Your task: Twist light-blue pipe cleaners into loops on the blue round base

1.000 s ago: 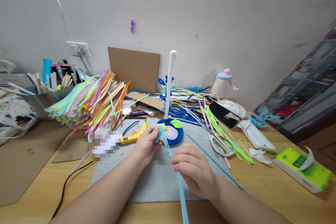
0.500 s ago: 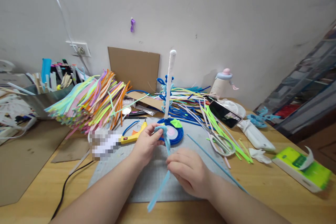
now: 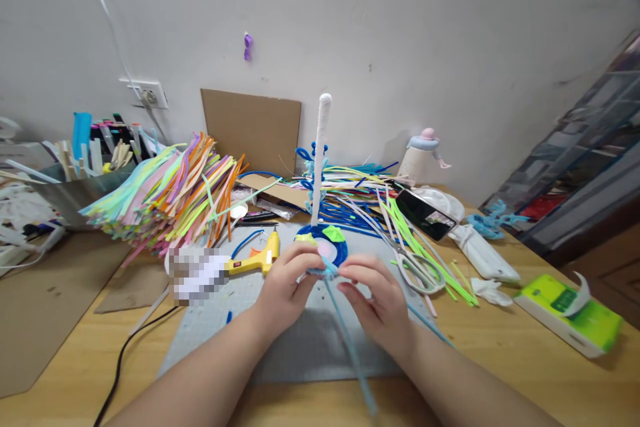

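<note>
A light blue pipe cleaner [image 3: 345, 330] is bent into a small bunched loop at its top, and its long tail slants down toward the table's front edge. My left hand [image 3: 290, 283] pinches the loop from the left. From the right, the curled fingertips of my right hand [image 3: 377, 300] hold the loop's other side, with the thumb a little lower. Just behind my hands lies a round dark blue base [image 3: 341, 255] with a pink centre and green and yellow pieces. A white-wrapped stick [image 3: 323, 140] rises behind it, with blue curled pipe cleaners [image 3: 305, 153] around it.
A yellow glue gun [image 3: 255, 261] lies left on the grey mat [image 3: 210, 347]. Scissors [image 3: 423, 270], a phone [image 3: 425, 213] and a green tissue pack [image 3: 567, 313] are at the right. A large pipe cleaner bundle [image 3: 170, 193] and a bottle [image 3: 417, 157] stand farther back.
My right hand has moved up from the pipe cleaner's strands to its bent top, beside my left hand. The tail has swung from lower left to lower right.
</note>
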Demonstrator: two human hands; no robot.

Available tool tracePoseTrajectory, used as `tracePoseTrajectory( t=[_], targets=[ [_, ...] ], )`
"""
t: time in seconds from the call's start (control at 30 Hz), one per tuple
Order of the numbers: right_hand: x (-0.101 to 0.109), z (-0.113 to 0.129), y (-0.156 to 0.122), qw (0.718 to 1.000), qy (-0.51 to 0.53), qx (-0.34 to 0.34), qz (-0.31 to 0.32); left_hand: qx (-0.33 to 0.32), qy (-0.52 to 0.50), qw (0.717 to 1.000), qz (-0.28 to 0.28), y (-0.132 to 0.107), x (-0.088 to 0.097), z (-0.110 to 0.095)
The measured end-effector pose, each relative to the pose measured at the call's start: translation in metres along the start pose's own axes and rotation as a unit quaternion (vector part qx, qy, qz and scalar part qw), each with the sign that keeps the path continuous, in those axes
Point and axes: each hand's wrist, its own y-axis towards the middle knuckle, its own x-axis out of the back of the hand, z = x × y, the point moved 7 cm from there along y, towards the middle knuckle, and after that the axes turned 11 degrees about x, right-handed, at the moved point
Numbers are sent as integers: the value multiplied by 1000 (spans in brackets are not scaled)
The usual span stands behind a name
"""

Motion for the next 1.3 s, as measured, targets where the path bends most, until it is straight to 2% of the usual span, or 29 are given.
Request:
tracePoseTrajectory(
  t=[0.07,0.17,0.33,0.47,0.67,0.9,1.3],
  targets=[
    [-3,-2,5,999,-13,21,42,-8,12,1000,21,-1,-4,-1],
    [-4,-6,10,997,-5,25,69,-14,19,999,34,0,-6,-2],
    [-2,-10,11,999,8,5,52,-15,8,999,31,1,-6,-3],
    [-1,-10,12,998,-3,34,59,-22,4,999,37,1,-8,0],
    [0,-11,12,998,-7,41,53,-36,2,999,39,-1,-9,2],
    [0,-7,10,993,-54,83,59,-10,-8,1000,28,0,-9,7],
    [2,-9,6,997,-43,41,41,-44,15,999,22,-1,-9,2]
  ],
)
